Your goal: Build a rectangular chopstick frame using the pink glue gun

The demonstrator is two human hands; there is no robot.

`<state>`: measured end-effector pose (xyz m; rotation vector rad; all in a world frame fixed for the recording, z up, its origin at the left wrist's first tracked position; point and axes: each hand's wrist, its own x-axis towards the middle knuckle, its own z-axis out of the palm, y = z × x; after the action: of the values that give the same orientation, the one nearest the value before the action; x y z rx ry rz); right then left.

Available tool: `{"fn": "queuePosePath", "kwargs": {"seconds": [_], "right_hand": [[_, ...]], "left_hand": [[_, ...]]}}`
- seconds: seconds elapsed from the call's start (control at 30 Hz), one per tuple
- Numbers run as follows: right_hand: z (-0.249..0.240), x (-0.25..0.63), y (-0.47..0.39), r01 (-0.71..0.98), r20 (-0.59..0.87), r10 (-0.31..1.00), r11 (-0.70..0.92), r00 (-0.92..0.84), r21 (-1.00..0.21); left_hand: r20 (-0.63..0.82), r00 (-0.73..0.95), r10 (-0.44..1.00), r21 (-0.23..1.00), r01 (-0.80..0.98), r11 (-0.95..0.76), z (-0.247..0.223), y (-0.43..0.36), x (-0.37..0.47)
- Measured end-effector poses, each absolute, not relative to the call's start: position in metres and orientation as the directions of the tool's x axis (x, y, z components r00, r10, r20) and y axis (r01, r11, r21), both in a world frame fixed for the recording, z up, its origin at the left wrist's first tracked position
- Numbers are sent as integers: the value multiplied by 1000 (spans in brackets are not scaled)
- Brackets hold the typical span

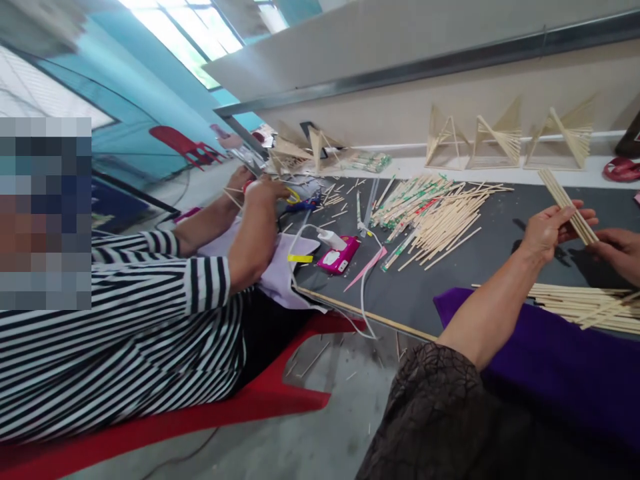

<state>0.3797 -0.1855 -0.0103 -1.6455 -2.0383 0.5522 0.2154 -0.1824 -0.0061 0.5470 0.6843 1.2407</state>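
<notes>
My left hand (545,230) is wrapped round a small bundle of pale wooden sticks (557,189), which look like disposable chopsticks and slant above the dark table. At the bundle's lower end, the fingers of my right hand (620,253) close on the stick tips; the rest of that hand is cut off by the frame edge. Below both hands lies a row of loose sticks (565,300) beside purple cloth (555,373). Further left spreads a large pile of sticks (445,223), partly mixed with green and red printed wrappers (410,203).
Several stick frames (563,137) stand along the back ledge. A pink power socket (339,255) with a white plug and cable sits near the table edge. To the left, a co-worker in striped sleeves (207,283) works on a red chair (280,400). Red-handled scissors (621,169) lie far right.
</notes>
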Motion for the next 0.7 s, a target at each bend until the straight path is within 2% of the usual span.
{"fn": "queuePosePath", "kwargs": {"seconds": [0.1,0.23,0.37,0.5,0.6,0.7], "right_hand": [[-12,379,-188,798,84,976,211,-198,-564],[-13,378,-187,788,146,962,271,-229,-553],[-13,375,-186,826,192,954,296,-231,-479],[-12,373,-185,800,221,914,406,-342,-442],[-15,375,-180,785,278,889,452,-363,-422],[-18,379,-177,742,374,863,490,-339,-458]], "left_hand": [[-166,191,967,689,-679,252,-17,-180,211],[-182,239,954,699,-651,296,-28,-182,214],[-201,305,931,701,-619,354,-29,-189,215],[-282,260,923,718,-581,383,-23,-189,210],[-277,227,934,747,-561,358,-22,-177,209],[-232,205,951,768,-561,309,-23,-170,212]]}}
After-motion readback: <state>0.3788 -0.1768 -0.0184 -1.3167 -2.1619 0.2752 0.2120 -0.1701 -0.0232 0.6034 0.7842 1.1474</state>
